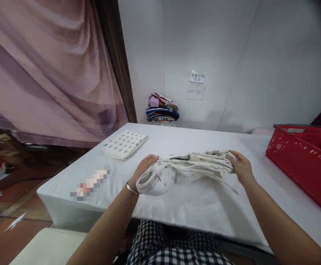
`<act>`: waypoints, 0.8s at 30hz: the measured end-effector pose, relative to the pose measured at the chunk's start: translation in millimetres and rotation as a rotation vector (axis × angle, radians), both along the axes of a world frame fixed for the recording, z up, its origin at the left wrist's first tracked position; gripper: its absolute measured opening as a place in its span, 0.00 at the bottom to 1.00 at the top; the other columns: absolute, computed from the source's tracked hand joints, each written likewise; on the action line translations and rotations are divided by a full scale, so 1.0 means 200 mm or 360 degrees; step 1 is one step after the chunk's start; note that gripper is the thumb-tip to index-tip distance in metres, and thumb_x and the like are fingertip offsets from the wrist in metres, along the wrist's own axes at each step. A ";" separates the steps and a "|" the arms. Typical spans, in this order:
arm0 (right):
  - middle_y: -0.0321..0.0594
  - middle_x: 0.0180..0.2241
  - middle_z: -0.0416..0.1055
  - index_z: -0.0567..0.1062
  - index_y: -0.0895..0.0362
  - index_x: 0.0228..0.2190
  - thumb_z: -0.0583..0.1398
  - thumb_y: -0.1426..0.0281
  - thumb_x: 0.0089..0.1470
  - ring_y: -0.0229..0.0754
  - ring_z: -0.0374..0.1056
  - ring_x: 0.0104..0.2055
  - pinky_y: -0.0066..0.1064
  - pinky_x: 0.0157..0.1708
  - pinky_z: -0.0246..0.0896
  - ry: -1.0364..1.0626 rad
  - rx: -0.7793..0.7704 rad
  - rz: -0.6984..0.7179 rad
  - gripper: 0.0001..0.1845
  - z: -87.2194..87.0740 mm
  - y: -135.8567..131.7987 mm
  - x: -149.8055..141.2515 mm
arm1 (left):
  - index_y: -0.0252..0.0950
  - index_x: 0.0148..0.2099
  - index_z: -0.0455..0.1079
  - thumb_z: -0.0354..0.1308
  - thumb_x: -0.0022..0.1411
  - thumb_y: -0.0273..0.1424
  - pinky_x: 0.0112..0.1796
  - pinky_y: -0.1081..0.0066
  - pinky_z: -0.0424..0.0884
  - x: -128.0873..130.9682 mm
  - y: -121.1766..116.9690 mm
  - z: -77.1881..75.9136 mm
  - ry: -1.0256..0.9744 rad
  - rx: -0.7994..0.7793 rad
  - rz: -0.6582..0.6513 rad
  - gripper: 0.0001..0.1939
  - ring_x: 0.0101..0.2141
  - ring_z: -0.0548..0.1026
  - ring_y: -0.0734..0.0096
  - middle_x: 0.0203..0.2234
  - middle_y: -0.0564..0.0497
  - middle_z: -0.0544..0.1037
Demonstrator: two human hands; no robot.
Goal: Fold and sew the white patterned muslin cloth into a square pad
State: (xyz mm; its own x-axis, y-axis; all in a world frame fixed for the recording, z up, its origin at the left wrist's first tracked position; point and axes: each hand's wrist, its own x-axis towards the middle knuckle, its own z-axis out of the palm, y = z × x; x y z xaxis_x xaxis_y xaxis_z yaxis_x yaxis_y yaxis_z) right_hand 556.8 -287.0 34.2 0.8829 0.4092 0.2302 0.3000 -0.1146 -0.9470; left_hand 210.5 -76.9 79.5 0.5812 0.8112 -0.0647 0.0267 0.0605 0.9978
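A white patterned cloth [188, 167], bunched into a long roll, lies across the middle of the white table [204, 206]. My left hand [145, 165] grips its left end, fingers curled over the fabric; a bracelet sits on that wrist. My right hand [240, 166] holds the right end, fingers closed on the folded edge. Both forearms reach in from the bottom of the view.
A folded white cloth with small coloured prints [124, 144] lies at the table's far left. A red plastic basket [306, 162] stands at the right edge. A pile of folded colourful clothes [162, 109] sits against the back wall. A pink curtain [44, 66] hangs on the left.
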 end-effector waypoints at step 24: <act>0.40 0.36 0.76 0.78 0.55 0.35 0.62 0.62 0.39 0.48 0.69 0.42 0.39 0.46 0.62 -0.0221 -0.0693 0.0267 0.19 -0.16 -0.34 0.03 | 0.42 0.42 0.71 0.46 0.58 0.38 0.44 0.67 0.66 0.00 -0.08 -0.32 0.1052 0.1083 -0.0261 0.15 0.42 0.73 0.63 0.39 0.52 0.77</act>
